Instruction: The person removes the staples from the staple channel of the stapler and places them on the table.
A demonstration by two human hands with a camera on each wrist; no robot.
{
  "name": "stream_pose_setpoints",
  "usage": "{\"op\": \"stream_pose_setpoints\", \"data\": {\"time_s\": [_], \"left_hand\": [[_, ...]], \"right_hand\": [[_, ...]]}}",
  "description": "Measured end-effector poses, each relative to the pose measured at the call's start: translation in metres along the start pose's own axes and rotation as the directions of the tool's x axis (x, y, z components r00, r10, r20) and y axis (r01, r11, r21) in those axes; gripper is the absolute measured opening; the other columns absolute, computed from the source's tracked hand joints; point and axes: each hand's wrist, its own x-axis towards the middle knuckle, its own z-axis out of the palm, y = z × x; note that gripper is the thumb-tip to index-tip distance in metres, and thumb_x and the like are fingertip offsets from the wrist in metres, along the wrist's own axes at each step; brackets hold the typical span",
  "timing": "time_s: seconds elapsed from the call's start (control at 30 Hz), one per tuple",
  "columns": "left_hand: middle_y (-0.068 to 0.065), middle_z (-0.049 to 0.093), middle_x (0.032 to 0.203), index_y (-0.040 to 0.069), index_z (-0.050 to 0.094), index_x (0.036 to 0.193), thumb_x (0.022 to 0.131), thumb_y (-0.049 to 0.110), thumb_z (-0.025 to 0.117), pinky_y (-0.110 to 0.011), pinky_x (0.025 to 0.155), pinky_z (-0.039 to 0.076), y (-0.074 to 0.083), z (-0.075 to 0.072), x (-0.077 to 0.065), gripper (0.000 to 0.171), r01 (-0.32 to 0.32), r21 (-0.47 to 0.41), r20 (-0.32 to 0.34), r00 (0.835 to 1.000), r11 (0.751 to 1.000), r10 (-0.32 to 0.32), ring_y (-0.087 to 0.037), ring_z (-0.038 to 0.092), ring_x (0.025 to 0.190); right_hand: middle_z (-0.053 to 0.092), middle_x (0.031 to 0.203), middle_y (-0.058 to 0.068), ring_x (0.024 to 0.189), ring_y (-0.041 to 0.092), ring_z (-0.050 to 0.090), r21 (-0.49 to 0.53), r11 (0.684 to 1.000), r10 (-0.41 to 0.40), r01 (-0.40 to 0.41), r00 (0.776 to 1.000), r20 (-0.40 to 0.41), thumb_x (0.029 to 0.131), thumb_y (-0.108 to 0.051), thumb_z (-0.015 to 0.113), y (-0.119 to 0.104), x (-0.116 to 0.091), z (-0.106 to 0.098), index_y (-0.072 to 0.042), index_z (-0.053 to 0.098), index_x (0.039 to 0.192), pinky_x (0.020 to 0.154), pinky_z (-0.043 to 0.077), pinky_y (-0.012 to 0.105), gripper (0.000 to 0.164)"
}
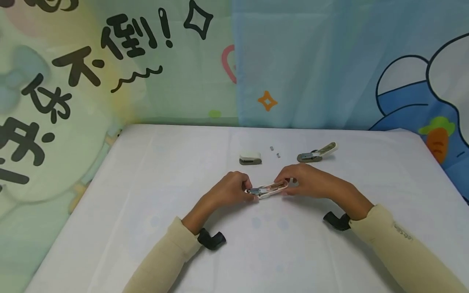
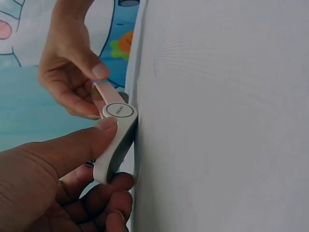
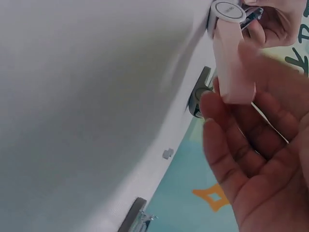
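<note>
Both hands are at a pink and white stapler [image 1: 270, 189] that lies opened out, its metal magazine showing, over the middle of the table. My left hand [image 1: 233, 189] pinches the white and grey end, thumb on the side by the round hinge, as the left wrist view shows. At the opposite end my right hand [image 1: 309, 180] holds the pink arm [image 3: 231, 65] between thumb and curled fingers. Part of the stapler is hidden behind the fingers.
Behind the hands stand a closed white and grey stapler [image 1: 250, 158] and an opened grey-green stapler [image 1: 316, 154]. Two small staple strips, one a bit of metal [image 1: 272, 148], lie between them. A white cloth covers the table [image 1: 165, 244], with a printed curtain [image 1: 300, 61] behind.
</note>
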Motion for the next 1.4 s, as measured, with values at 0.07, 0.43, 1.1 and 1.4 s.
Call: {"op": "stream_pose_setpoints", "data": {"time_s": [0.07,0.43,1.1,1.4], "left_hand": [[0.002,0.059,0.071,0.007,0.066,0.083,0.078,0.018,0.083,-0.023,0.056,0.041,0.0,0.002,0.002,0.021,-0.005,-0.003,-0.004,1.0,1.0,0.005,-0.009,0.049,0.062],[0.004,0.059,0.07,0.008,0.067,0.084,0.082,0.021,0.08,-0.021,0.055,0.04,0.012,0.009,0.03,0.018,-0.046,0.059,-0.03,0.998,0.997,0.048,-0.008,0.049,0.061],[0.008,0.057,0.069,0.012,0.065,0.07,0.084,0.021,0.078,-0.019,0.054,0.039,0.05,0.035,0.091,0.021,-0.023,0.142,0.028,0.999,0.99,0.019,-0.006,0.049,0.061],[0.009,0.06,0.074,0.011,0.072,0.079,0.086,0.023,0.077,-0.017,0.058,0.039,0.064,0.06,0.114,0.015,-0.056,0.215,-0.003,0.998,0.975,0.058,-0.003,0.047,0.062]], "right_hand": [[0.066,0.099,-0.001,0.087,0.014,0.06,-0.038,0.999,0.007,-0.008,1.0,-0.023,0.084,-0.003,0.075,0.0,-0.003,0.0,-0.008,0.072,0.107,0.076,0.052,0.037,0.024],[0.066,0.104,0.004,0.085,0.017,0.059,-0.162,0.982,0.08,-0.096,0.991,-0.104,0.086,0.0,0.072,0.008,-0.017,-0.011,-0.004,0.07,0.112,0.07,0.049,0.037,0.026],[0.064,0.11,0.022,0.1,0.039,0.06,-0.365,0.903,0.171,-0.226,0.969,-0.178,0.081,0.005,0.074,0.024,-0.048,-0.034,0.003,0.07,0.108,0.079,0.051,0.051,0.028],[0.067,0.087,0.009,0.08,0.027,0.063,-0.384,0.887,0.207,-0.258,0.964,-0.17,0.075,0.009,0.076,0.037,-0.066,-0.045,0.006,0.069,0.101,0.069,0.052,0.045,0.026]]}}
